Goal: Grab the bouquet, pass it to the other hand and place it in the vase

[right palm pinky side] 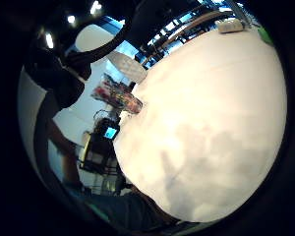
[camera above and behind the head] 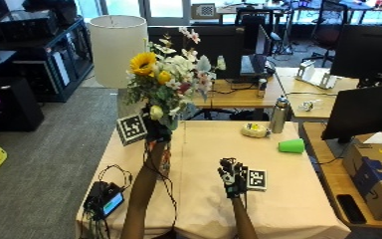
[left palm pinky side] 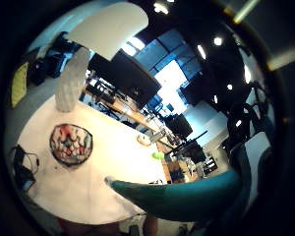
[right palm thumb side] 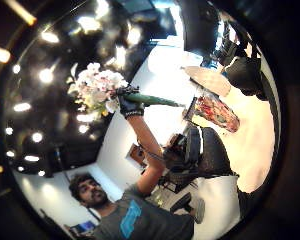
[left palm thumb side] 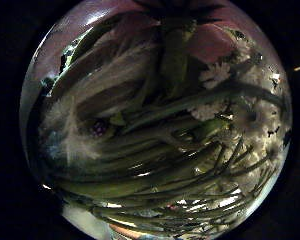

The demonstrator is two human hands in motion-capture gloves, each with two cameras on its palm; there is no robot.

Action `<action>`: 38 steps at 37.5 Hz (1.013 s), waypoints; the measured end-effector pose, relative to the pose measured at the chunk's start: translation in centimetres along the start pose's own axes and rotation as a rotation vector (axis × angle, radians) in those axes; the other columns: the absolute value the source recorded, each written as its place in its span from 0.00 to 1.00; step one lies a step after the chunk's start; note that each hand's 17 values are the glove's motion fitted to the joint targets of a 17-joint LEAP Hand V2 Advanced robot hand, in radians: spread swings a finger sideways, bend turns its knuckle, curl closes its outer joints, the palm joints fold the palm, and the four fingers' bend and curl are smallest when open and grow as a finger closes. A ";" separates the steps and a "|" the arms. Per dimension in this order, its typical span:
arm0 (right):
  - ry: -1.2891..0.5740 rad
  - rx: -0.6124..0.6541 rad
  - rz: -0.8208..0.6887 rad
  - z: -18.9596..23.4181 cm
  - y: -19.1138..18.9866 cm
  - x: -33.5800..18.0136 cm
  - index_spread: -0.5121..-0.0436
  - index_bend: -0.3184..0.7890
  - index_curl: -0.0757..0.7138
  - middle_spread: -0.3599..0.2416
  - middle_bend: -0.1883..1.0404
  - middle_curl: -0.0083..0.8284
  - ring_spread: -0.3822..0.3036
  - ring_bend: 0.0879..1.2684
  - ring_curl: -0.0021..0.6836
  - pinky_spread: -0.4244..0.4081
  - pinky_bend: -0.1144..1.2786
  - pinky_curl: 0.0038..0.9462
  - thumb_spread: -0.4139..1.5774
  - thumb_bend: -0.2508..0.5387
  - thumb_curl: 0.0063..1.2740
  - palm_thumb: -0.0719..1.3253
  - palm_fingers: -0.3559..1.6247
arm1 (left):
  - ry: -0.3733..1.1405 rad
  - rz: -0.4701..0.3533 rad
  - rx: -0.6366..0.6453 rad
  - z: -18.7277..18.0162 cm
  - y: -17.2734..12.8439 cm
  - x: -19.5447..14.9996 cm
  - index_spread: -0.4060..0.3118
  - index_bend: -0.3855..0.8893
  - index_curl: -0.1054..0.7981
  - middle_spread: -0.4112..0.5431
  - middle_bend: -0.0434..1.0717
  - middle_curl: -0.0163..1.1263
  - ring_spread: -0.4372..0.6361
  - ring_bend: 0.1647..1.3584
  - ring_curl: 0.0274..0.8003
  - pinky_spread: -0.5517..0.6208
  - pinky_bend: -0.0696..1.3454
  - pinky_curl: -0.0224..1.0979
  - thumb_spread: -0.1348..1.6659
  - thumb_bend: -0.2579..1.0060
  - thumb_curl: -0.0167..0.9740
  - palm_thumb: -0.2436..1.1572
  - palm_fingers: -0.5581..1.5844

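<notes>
Flowers are riding high over the counter: the left hand is gripping the bouquet by its stems, fingers wrapped round them, blooms pointing up. It is hanging just above the patterned vase, which is standing near the counter's left edge and is mostly hidden behind the arm in the outside view. Holding the bunch upright with the stems down is, I would judge, lining it up for the vase mouth. The right hand is lying flat on the cloth, fingers spread and holding nothing, probably just keeping out of the way. A white lamp is standing behind the flowers.
</notes>
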State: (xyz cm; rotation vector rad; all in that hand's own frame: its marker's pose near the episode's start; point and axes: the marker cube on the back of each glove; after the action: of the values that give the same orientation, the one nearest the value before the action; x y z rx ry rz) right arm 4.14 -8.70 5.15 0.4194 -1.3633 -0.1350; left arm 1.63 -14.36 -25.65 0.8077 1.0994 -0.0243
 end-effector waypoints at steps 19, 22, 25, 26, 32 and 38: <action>0.016 0.012 0.138 0.0 1.0 0.5 0.47 0.38 0.54 0.34 0.44 0.57 0.35 0.34 0.59 0.62 0.37 0.38 0.68 0.28 0.46 0.65 0.68 | -0.056 0.019 0.130 -4.4 -8.3 -5.8 0.09 0.42 0.53 0.05 0.54 0.47 0.05 0.51 0.55 0.12 0.53 0.41 0.16 0.17 0.75 0.78 0.87; -0.009 0.008 0.074 0.0 0.8 0.5 0.47 0.39 0.53 0.34 0.43 0.56 0.34 0.33 0.59 0.63 0.35 0.38 0.68 0.29 0.46 0.65 0.68 | -0.106 -0.122 0.105 -3.2 -8.3 -9.3 0.08 0.42 0.53 0.05 0.54 0.47 0.05 0.51 0.55 0.12 0.53 0.41 0.16 0.17 0.75 0.77 0.87; 0.022 0.010 0.008 -0.3 0.7 1.0 0.47 0.39 0.52 0.34 0.42 0.56 0.34 0.32 0.59 0.63 0.35 0.38 0.68 0.29 0.45 0.65 0.69 | -0.088 -0.207 0.075 -1.6 -8.0 -12.1 0.08 0.42 0.53 0.05 0.54 0.47 0.05 0.51 0.55 0.12 0.53 0.41 0.16 0.17 0.75 0.77 0.87; 0.017 0.010 -0.004 -0.3 0.7 1.0 0.47 0.39 0.52 0.34 0.42 0.56 0.34 0.32 0.59 0.64 0.34 0.38 0.68 0.29 0.45 0.65 0.69 | -0.084 -0.231 0.067 -1.2 -7.9 -12.7 0.08 0.42 0.53 0.05 0.54 0.47 0.05 0.51 0.55 0.12 0.53 0.41 0.16 0.17 0.75 0.77 0.87; -0.024 0.013 0.032 -0.6 1.0 0.9 0.46 0.39 0.51 0.34 0.41 0.56 0.34 0.31 0.59 0.64 0.33 0.38 0.68 0.29 0.45 0.65 0.69 | -0.065 -0.311 -0.007 0.7 -7.4 -17.4 0.08 0.42 0.54 0.05 0.54 0.47 0.06 0.51 0.55 0.11 0.53 0.40 0.16 0.17 0.76 0.77 0.87; 0.009 0.039 0.099 -1.2 1.3 1.0 0.46 0.39 0.50 0.34 0.40 0.56 0.34 0.30 0.60 0.65 0.32 0.38 0.68 0.29 0.44 0.65 0.69 | -0.065 -0.411 -0.091 1.3 -5.3 -20.9 0.18 0.29 0.48 0.07 0.53 0.47 0.07 0.49 0.54 0.17 0.46 0.39 0.25 0.15 0.74 0.72 0.71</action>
State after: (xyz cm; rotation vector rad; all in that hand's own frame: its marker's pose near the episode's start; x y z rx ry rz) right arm 5.28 -7.57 6.34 0.3834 -1.3767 -0.0251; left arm -9.56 -26.53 -11.74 0.4864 1.1807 -0.3413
